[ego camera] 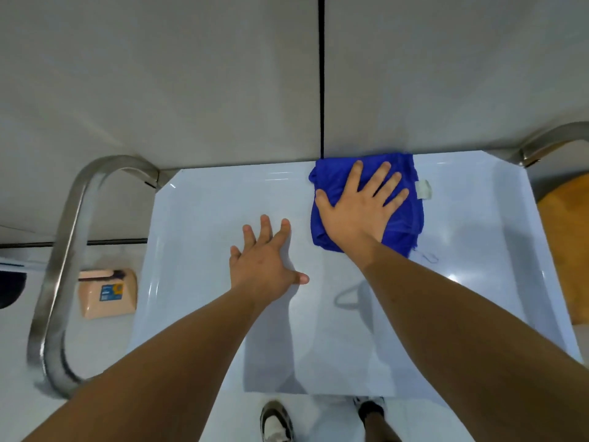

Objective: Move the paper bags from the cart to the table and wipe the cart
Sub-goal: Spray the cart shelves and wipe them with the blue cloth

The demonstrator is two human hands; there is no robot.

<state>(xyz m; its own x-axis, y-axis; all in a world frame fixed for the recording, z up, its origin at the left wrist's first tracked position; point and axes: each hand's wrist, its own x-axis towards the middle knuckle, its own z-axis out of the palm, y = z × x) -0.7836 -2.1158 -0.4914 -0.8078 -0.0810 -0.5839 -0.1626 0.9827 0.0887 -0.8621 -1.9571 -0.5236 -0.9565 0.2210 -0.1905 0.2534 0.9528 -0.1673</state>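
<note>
The cart's white top tray (204, 314) fills the middle of the head view, with no paper bags on it. A folded blue cloth (401, 224) lies flat near the tray's far edge, right of centre. My right hand (360, 205) presses on the cloth with fingers spread straight. My left hand (264, 260) rests flat on the bare tray surface, left of the cloth, fingers straight. No paper bag is in view.
Steel cart handles curve at the left (63, 250) and the far right (548, 141). A grey surface with a dark seam (321, 74) lies beyond the tray. A pink box (108, 293) sits below left, a wooden item (570, 250) at right. My shoes (275, 422) show below.
</note>
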